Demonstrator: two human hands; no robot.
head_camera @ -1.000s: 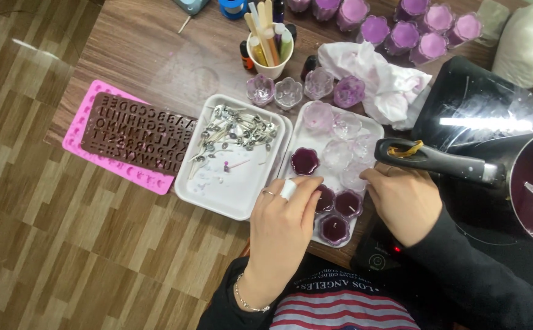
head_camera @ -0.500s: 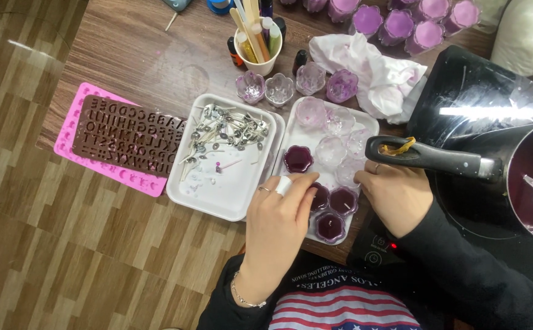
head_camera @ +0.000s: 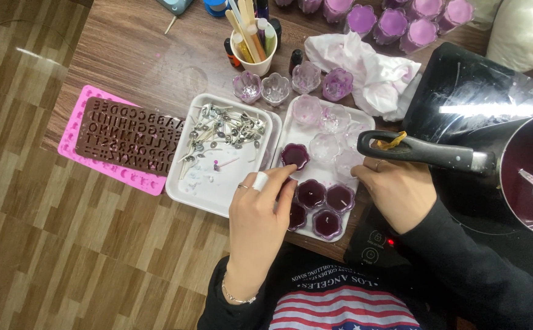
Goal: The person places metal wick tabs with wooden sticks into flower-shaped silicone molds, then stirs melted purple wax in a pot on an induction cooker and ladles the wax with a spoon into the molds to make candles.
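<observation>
1. We found the left hand [head_camera: 257, 214] directly over the near-left corner of the white tray [head_camera: 364, 117], its grip narrowed to a pinch at the rim of the filled cup [head_camera: 295, 216] (fingertips hid any wick, so we could not tell whether the grip held one).
2. That cup lay just beneath and right of the fingertips; three more dark purple cups [head_camera: 326, 198] sat touching one another beside it, with a fifth [head_camera: 294, 155] farther back.
3. The right hand [head_camera: 394, 192] rested on the tray's right edge, fingers curled, holding nothing visible; the left hand was nearer.
4. The pot handle [head_camera: 422, 153] crossed above the right hand.
5. The wick tray [head_camera: 217, 186] lay just left, wicks [head_camera: 226, 129] heaped at its far end (within the left hand's reach).
6. Empty clear cups [head_camera: 327, 131] occupied the tray's far half.
</observation>
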